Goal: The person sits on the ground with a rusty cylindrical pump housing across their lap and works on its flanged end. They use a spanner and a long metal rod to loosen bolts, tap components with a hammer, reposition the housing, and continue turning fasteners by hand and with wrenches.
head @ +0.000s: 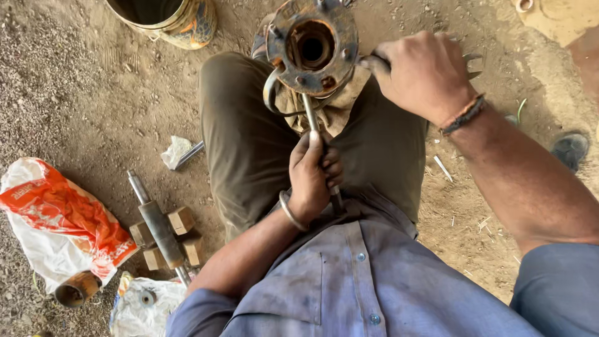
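Two bare hands at work on a rusty wheel hub [312,47], which rests on a tan rag [334,106] in the lap of a person seated on the dirt ground [75,100]. The hub's flange faces up, bore open, several studs showing round the rim.

Left hand [312,178]: grip closed round a steel rod [310,115], the rod's far end set against the near edge of the hub flange.

Right hand [424,75]: grip clamped on a dark tool handle [373,62] just beside the hub's right edge; the tool's working end is hidden, so what kind it is cannot be told.

Judged stage: hub off any vehicle and under work, rust and grime all over it, nothing visibly removed from or fitted into the bore. Looks mid-job; progress cannot be read more finely.

Around: a shaft [159,224] lying across wooden blocks [181,219] to the left, an orange-and-white plastic bag [56,218], a short rusty tube [75,290], a white cloth scrap [175,151], a painted bucket [171,19] at the top.
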